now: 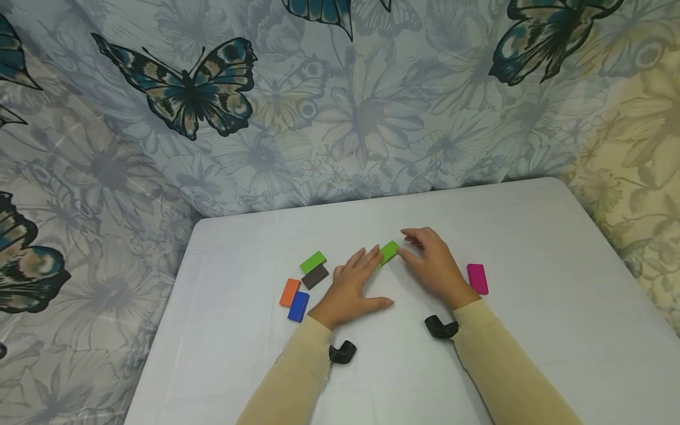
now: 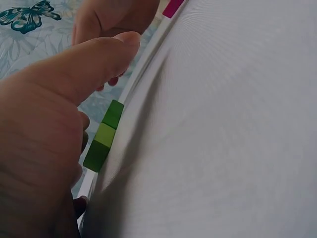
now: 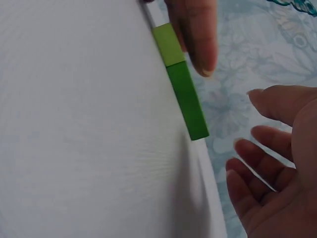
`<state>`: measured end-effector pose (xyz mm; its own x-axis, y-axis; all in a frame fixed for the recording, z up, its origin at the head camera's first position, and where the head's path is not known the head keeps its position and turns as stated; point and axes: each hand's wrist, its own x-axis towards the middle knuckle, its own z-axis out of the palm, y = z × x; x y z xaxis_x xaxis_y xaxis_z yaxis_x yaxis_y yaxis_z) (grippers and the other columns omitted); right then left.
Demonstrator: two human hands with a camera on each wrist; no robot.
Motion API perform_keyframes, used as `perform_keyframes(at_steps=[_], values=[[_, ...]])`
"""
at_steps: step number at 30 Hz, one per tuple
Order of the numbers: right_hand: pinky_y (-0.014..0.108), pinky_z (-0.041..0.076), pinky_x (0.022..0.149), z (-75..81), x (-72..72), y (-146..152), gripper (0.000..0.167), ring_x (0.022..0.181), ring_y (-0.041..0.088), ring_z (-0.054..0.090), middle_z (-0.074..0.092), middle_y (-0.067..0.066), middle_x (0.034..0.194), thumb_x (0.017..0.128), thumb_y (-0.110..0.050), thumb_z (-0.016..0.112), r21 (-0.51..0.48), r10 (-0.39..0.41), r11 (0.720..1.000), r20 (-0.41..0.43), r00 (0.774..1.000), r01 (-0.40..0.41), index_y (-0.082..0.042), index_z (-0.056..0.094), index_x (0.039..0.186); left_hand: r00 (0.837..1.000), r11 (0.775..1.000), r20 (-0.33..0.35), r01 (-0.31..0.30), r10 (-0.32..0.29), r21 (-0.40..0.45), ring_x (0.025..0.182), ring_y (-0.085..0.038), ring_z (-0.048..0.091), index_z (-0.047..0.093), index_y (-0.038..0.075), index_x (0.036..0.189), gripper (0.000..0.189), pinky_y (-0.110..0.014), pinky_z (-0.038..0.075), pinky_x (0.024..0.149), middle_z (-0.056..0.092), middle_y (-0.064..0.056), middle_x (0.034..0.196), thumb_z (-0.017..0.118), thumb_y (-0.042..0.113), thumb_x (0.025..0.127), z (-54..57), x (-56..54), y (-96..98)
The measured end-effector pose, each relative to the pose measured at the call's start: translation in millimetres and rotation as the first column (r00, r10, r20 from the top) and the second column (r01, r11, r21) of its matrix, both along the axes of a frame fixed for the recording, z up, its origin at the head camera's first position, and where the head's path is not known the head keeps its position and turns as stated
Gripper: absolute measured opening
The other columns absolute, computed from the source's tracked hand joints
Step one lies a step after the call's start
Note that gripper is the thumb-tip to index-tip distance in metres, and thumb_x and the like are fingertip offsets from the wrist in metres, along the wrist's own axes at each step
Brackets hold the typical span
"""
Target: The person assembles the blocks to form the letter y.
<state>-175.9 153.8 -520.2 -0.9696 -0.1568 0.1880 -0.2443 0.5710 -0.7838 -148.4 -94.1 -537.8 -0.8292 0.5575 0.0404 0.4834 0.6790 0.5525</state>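
A bright green block (image 1: 389, 252) lies on the white table between the two hands. My left hand (image 1: 353, 289) lies over the table with its fingers stretched out and the thumb spread; its fingertips meet the block's near left end. In the right wrist view a light green part (image 3: 169, 44) and a darker green part (image 3: 187, 101) join end to end, beside a left fingertip; whether these are separate blocks I cannot tell. My right hand (image 1: 438, 268) hovers just right of the green block, fingers loosely bent, with a gap to it and nothing held.
Left of the left hand lie another green block (image 1: 313, 262) touching a dark grey block (image 1: 316, 277), and an orange block (image 1: 290, 292) against a blue block (image 1: 298, 307). A magenta block (image 1: 477, 278) lies right of the right hand. Butterfly-patterned cloth (image 1: 340, 130) rises behind the table.
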Motion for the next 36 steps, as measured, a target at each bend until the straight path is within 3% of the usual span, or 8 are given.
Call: perform_keyframes(at_steps=[9,19,29,32,36], values=[[0.058,0.054,0.1,18.7,0.5,3.6,0.044,0.117,0.038,0.063,0.065,0.02,0.126,0.101,-0.004,0.078,-0.063,0.028,0.997,-0.118,0.993,-0.036,0.006,0.065,0.142,0.999,0.997,-0.022,0.034,-0.035,-0.07,0.165,-0.018,0.0,0.021,0.025,0.176,0.105,-0.058,0.021,0.121,0.006,0.011,0.181,0.072,0.071,0.096,-3.0,0.2,0.5],[0.059,0.053,0.099,45.4,6.0,16.5,0.044,0.117,0.037,0.062,0.065,0.019,0.127,0.103,-0.008,0.077,-0.053,0.017,0.998,-0.151,0.988,-0.025,0.004,0.064,0.143,0.999,0.996,-0.03,0.035,-0.038,-0.088,0.165,-0.014,0.002,0.025,0.02,0.175,0.104,-0.057,0.016,0.127,0.004,0.013,0.18,0.075,0.066,0.096,-2.7,1.1,0.6],[0.056,0.051,0.099,62.1,16.4,32.3,0.047,0.119,0.034,0.061,0.064,0.016,0.129,0.103,-0.01,0.078,-0.065,0.021,0.997,-0.159,0.987,-0.031,0.001,0.063,0.146,0.998,0.995,-0.043,0.041,-0.045,-0.092,0.165,-0.016,0.007,0.026,0.018,0.175,0.102,-0.055,0.013,0.129,0.005,0.012,0.181,0.074,0.064,0.097,-5.4,-0.3,0.2],[0.051,0.051,0.101,63.7,18.6,38.1,0.049,0.121,0.031,0.06,0.064,0.014,0.13,0.103,-0.01,0.078,-0.067,0.014,0.997,-0.148,0.989,-0.024,-0.001,0.062,0.148,0.998,0.994,-0.04,0.046,-0.05,-0.099,0.165,-0.016,0.006,0.025,0.018,0.175,0.102,-0.054,0.012,0.129,0.003,0.012,0.181,0.074,0.063,0.098,-4.7,-0.3,0.1],[0.03,0.05,0.101,64.9,21.1,46.5,0.049,0.12,0.029,0.06,0.065,0.012,0.131,0.102,-0.009,0.078,-0.067,0.003,0.998,-0.144,0.99,-0.013,0.0,0.062,0.148,0.998,0.993,-0.037,0.052,-0.056,-0.102,0.164,-0.014,0.005,0.024,0.018,0.175,0.102,-0.052,0.011,0.13,0.003,0.011,0.181,0.073,0.063,0.098,-3.6,-0.1,-0.1]])
